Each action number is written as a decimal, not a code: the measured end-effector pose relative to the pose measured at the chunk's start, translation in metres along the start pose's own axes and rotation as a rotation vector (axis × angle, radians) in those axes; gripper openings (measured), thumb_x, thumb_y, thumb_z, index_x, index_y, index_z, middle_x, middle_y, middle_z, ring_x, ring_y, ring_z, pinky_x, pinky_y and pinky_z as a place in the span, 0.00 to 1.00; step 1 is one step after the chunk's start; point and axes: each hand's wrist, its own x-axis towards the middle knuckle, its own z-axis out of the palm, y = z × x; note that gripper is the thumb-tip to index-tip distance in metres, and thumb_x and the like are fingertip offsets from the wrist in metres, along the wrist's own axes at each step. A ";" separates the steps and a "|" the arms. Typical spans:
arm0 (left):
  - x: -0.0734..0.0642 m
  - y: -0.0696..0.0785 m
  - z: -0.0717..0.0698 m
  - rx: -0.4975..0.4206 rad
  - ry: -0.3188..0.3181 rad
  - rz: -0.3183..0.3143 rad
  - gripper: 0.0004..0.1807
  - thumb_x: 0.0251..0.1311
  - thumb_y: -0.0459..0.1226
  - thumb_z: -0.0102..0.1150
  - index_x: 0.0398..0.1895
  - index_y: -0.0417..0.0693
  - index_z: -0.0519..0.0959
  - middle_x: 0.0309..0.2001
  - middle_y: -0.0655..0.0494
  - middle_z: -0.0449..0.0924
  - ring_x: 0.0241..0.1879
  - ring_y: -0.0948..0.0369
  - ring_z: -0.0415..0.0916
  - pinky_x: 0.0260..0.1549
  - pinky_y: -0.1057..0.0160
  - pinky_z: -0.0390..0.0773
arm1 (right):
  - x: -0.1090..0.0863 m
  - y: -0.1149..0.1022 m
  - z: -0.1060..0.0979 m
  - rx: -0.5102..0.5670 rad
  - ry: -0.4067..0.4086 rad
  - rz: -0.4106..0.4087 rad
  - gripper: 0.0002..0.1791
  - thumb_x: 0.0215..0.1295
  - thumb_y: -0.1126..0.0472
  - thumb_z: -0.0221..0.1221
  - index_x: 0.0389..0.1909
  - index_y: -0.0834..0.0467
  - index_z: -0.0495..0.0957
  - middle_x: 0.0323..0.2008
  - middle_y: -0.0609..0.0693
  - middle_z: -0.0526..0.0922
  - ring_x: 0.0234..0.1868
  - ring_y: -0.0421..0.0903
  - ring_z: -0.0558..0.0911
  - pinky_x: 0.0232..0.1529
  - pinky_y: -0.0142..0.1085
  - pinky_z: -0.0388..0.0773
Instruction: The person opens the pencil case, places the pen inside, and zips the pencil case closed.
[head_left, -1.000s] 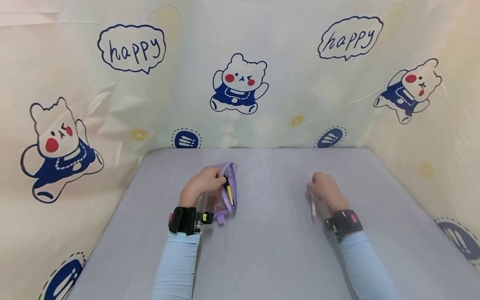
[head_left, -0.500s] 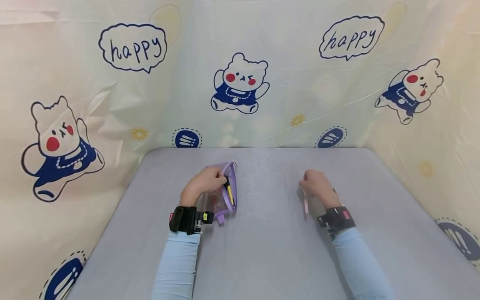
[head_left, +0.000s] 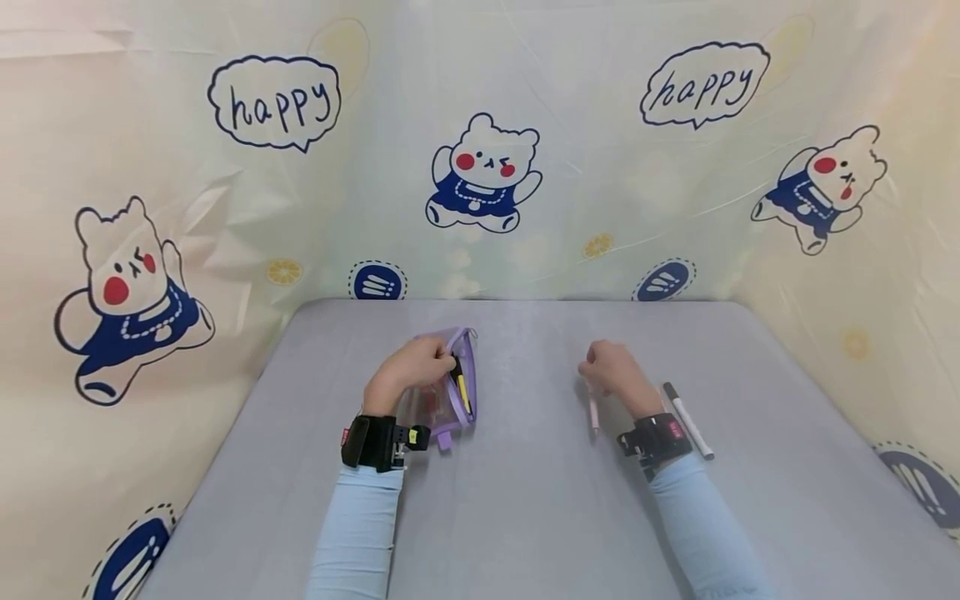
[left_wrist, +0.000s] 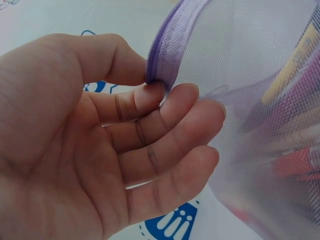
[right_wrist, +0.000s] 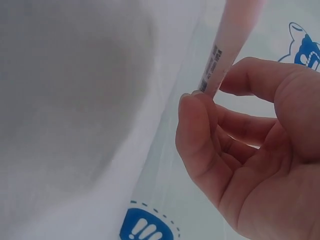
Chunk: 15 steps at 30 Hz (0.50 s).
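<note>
On the mesh pouch [head_left: 468,362], the left hand [head_left: 410,367] pinches the zipped edge, seemingly to steady it; a black-and-yellow pen [head_left: 462,388] inside may crowd the mouth. Well right of the pouch, the right hand [head_left: 617,372] pinches a pink pen [head_left: 594,412]; the next move likely calls for a wide mouth. Farther right, a marker [head_left: 689,422] lies on the table [head_left: 525,508].

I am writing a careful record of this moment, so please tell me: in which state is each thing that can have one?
Pouch: open, pen visible in its mouth
Yellow pen: inside the pouch
Pink pen: held near one end, tip state unclear
Marker: lying on the table, seems capped
Left hand: pinching the pouch's edge
Right hand: pinching the pink pen
</note>
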 end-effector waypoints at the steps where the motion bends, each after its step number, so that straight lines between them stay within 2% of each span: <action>1: 0.000 -0.001 0.000 0.000 0.001 -0.003 0.10 0.64 0.38 0.47 0.25 0.47 0.68 0.23 0.55 0.71 0.25 0.54 0.75 0.26 0.60 0.76 | 0.000 -0.001 0.001 0.003 -0.008 -0.002 0.14 0.62 0.59 0.56 0.42 0.66 0.76 0.31 0.58 0.82 0.27 0.48 0.81 0.25 0.34 0.78; 8: -0.001 -0.002 0.001 -0.002 0.009 0.004 0.10 0.64 0.37 0.47 0.25 0.47 0.68 0.23 0.56 0.70 0.24 0.57 0.73 0.25 0.63 0.73 | 0.000 -0.006 0.002 0.016 -0.016 -0.002 0.15 0.63 0.59 0.55 0.46 0.65 0.76 0.33 0.57 0.82 0.28 0.47 0.80 0.25 0.34 0.78; 15: 0.000 -0.002 -0.001 0.003 0.012 0.030 0.10 0.63 0.36 0.47 0.23 0.47 0.67 0.21 0.56 0.70 0.22 0.59 0.71 0.23 0.63 0.72 | 0.003 -0.022 -0.002 0.028 0.004 -0.021 0.15 0.62 0.59 0.56 0.45 0.64 0.77 0.33 0.57 0.82 0.28 0.47 0.81 0.26 0.33 0.78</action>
